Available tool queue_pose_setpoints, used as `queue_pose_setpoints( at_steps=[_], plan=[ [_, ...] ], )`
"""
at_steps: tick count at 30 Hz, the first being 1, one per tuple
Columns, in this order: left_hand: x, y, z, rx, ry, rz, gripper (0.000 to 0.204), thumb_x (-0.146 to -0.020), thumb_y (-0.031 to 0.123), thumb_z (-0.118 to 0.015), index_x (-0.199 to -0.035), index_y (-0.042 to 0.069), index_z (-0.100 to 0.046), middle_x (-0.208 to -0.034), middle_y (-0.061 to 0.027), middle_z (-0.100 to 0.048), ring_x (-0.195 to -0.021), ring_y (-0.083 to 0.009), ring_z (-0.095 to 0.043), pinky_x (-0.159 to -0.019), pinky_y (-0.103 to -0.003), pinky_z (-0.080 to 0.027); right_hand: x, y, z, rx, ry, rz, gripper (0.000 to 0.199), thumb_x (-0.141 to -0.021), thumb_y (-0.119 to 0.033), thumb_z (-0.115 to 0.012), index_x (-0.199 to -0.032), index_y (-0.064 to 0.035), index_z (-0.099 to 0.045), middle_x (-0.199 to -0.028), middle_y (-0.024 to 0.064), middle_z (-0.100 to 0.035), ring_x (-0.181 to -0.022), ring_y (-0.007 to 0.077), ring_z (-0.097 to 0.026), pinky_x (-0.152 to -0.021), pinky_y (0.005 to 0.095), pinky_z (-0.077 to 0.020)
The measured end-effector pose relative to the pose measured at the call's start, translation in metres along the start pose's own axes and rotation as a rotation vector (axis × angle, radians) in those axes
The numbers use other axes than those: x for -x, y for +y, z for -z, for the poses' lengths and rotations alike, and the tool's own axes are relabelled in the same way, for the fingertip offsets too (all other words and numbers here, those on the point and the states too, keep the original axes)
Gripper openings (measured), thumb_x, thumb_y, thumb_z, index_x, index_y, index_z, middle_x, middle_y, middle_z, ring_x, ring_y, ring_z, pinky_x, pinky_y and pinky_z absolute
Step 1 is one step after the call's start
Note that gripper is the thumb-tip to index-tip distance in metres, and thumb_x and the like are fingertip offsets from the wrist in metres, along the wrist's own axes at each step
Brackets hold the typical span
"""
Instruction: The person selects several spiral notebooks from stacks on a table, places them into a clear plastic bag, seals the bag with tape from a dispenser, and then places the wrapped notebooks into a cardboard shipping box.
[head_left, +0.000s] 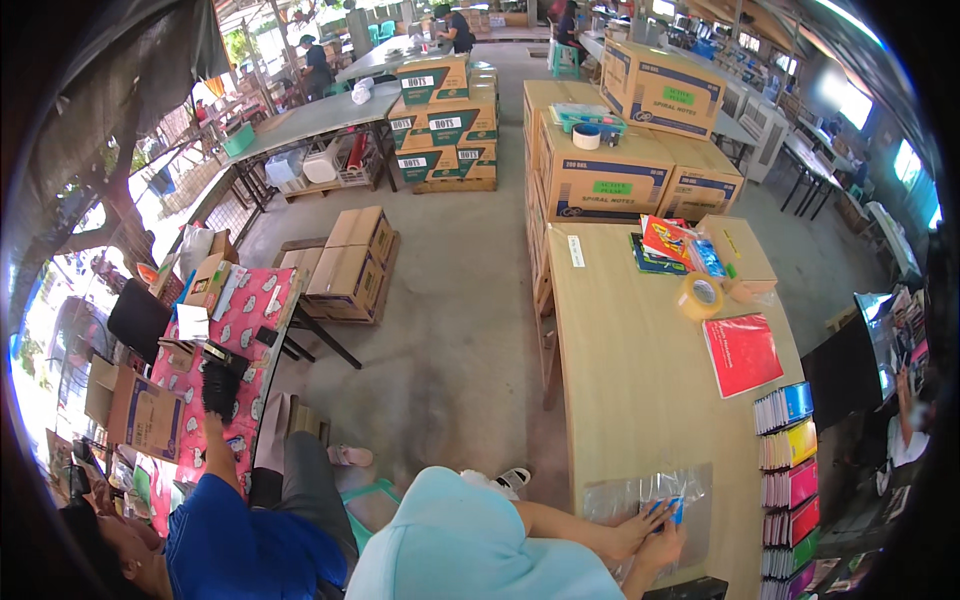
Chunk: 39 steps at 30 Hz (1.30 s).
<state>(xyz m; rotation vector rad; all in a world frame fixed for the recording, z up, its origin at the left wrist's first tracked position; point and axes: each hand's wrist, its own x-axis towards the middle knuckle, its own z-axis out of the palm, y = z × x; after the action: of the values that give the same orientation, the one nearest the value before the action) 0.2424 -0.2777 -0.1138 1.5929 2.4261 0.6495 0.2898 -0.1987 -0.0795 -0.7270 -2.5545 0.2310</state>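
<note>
A clear plastic bag (620,495) lies flat on the near end of a long wooden table (630,390). A small blue item (674,509) sits in or on the bag by my fingertips. My left hand (638,527) rests on the bag with its fingers touching the blue item. Just below it, my right hand (664,550) grips the bag's near edge. My light blue shirt fills the lower middle of the view.
A row of coloured notebooks (788,470) lines the table's right edge, with a red notebook (742,352), a tape roll (700,296) and books (668,240) farther up. Cardboard boxes (600,180) stand beyond. A person in a blue shirt (240,545) sits at lower left.
</note>
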Motion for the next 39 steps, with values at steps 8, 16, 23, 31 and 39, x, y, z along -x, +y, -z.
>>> queue_pose_setpoints(
  at_steps=[8,16,23,31,39],
  plan=[
    [0.024,-0.047,0.087,0.084,-0.008,-0.269,0.052,-0.081,0.029,-0.06,-0.13,0.011,-0.055,-0.16,-0.0231,-0.012,-0.149,-0.0419,-0.004,-0.115,-0.066,-0.005,0.024,0.003,0.007,0.143,-0.138,0.158,0.04,-0.083,-0.015,-0.063,-0.118,0.0036,-0.06,-0.111,0.0208,-0.054,-0.105,0.0385,-0.053,-0.081,0.0465,-0.0486],
    [-0.11,-0.09,0.067,-0.354,-0.271,-0.691,0.019,-0.082,0.021,-0.061,-0.097,0.015,-0.073,-0.123,-0.0129,-0.064,-0.12,-0.0311,-0.057,-0.113,-0.068,-0.022,0.03,-0.038,0.013,0.143,-0.173,-0.029,0.067,-0.07,-0.013,-0.076,-0.131,0.003,-0.053,-0.123,0.0231,-0.051,-0.114,0.0446,-0.048,-0.092,0.0496,-0.0458],
    [-0.05,-0.14,0.048,0.191,0.161,-0.52,0.023,-0.083,0.02,-0.062,-0.103,0.013,-0.071,-0.098,-0.0093,-0.068,-0.098,-0.0296,-0.064,-0.1,-0.047,-0.046,0.032,0.004,-0.013,0.089,-0.077,0.061,0.066,-0.069,-0.016,-0.071,-0.13,0.0039,-0.054,-0.116,0.0231,-0.052,-0.104,0.0445,-0.051,-0.087,0.0508,-0.0459],
    [-0.016,-0.071,0.122,0.228,0.389,-0.473,0.027,-0.082,0.016,-0.063,-0.106,0.003,-0.066,-0.113,-0.0145,-0.064,-0.119,-0.032,-0.054,-0.105,-0.05,-0.041,0.028,-0.018,0.014,0.08,-0.061,0.042,0.059,-0.071,-0.016,-0.067,-0.125,0.0061,-0.056,-0.111,0.0227,-0.052,-0.101,0.0442,-0.051,-0.084,0.051,-0.0454],
    [-0.064,-0.076,0.021,0.356,-0.117,-0.466,0.027,-0.094,0.019,-0.048,-0.102,-0.003,-0.064,-0.114,-0.0233,-0.06,-0.118,-0.0335,-0.054,-0.103,-0.047,-0.042,0.038,0.019,-0.008,-0.107,0.075,0.033,0.043,-0.077,-0.011,-0.068,-0.114,0.0071,-0.06,-0.111,0.0216,-0.062,-0.101,0.0389,-0.06,-0.09,0.0432,-0.0488]
  ],
)
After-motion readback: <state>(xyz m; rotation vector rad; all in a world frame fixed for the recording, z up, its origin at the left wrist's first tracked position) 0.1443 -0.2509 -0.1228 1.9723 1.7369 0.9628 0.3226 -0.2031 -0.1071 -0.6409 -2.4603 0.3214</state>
